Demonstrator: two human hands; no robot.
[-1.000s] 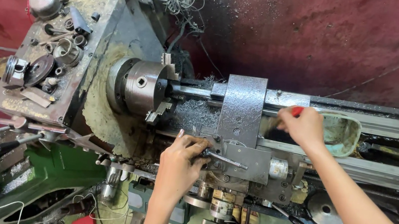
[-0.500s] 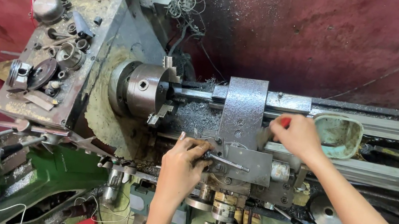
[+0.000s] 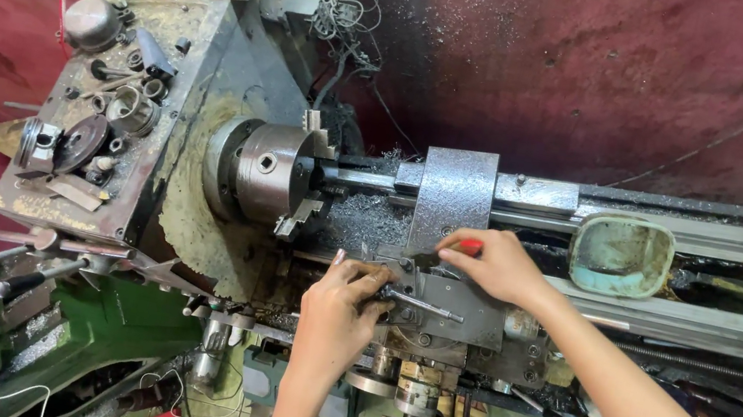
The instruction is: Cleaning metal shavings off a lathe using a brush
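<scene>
Hands on lathe carriage (image 3: 435, 310): left grip (image 3: 346, 300) around lever handle (image 3: 421, 302), right grip (image 3: 493, 264) around red-handled brush (image 3: 450, 252).

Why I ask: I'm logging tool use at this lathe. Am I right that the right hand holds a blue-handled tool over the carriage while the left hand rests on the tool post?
Not quite: the head view shows the handle in the right hand is red, not blue. The rest stands: it is over the carriage, and the left hand rests on the tool post.
</scene>
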